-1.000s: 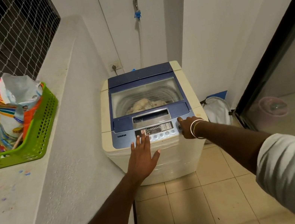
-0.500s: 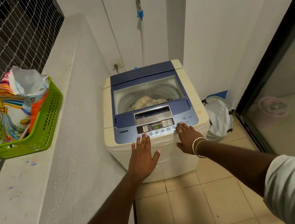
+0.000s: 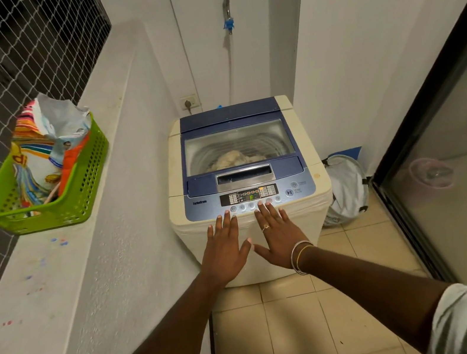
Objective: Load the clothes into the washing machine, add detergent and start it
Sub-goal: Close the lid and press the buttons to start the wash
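A cream top-loading washing machine (image 3: 320, 189) with a blue lid stands against the back wall. Its glass lid (image 3: 236, 145) is closed, and pale clothes (image 3: 233, 158) show inside the drum. The control panel (image 3: 249, 195) has a lit display. My left hand (image 3: 226, 250) lies flat and open against the machine's front edge, fingertips just below the button row. My right hand (image 3: 279, 234), wearing a ring and bangles, is spread beside it, with its fingertips at the middle buttons. A detergent bag (image 3: 46, 150) sits in a green basket (image 3: 84, 187) on the left ledge.
A grey ledge (image 3: 70, 268) runs along the left under a netted window. A white laundry bag (image 3: 346, 188) leans on the floor right of the machine. A glass sliding door (image 3: 458, 168) closes the right side. A tap (image 3: 227, 15) and a wall socket (image 3: 189, 102) are behind the machine.
My right hand has moved left from the panel's right end to the middle buttons, next to my left hand. The display has lit up. My left hand has stayed in place.
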Motion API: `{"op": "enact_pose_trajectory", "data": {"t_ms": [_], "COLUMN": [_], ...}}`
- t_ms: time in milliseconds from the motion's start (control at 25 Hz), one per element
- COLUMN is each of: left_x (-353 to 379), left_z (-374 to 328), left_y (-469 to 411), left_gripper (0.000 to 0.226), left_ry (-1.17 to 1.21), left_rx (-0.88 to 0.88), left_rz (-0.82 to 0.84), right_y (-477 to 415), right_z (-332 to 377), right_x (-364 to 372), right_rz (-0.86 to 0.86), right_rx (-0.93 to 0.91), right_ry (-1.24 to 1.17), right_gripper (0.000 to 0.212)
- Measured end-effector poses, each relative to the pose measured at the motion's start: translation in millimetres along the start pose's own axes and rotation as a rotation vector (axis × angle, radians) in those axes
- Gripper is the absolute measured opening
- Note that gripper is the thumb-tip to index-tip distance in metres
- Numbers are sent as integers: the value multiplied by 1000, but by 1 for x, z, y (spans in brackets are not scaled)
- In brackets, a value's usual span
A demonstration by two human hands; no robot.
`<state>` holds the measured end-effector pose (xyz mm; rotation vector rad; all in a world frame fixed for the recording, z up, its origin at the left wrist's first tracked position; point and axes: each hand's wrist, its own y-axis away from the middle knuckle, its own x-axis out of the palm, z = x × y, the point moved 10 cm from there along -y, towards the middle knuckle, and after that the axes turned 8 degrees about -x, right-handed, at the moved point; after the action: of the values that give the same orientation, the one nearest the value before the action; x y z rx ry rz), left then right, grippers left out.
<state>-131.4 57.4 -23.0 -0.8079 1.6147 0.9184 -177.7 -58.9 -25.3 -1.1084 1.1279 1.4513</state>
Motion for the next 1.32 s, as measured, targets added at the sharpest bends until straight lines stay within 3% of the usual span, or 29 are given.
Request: {"op": "enact_pose_trajectory", "data": {"t_ms": [280,480,1000,1320], "left_x": [-1,-8,-6,-10], "left_z": [5,6,7,19], "left_y": [17,20,18,15], "left_gripper": [92,76,75,74], "left_ry": [-8,-25,-3,31], "left_rx": [4,-2,-16,-47], "left_rz": [-23,-24,-15,-15], "right_y": [13,15,11,-23], "right_z": [5,9,16,12], "right_x": [-4,-3,6,17], "right_rz": [4,22,60,201], "right_rx": [26,29,14,-43], "right_ry": [-2,24,-3,45], "right_gripper": [92,90,86,89]}}
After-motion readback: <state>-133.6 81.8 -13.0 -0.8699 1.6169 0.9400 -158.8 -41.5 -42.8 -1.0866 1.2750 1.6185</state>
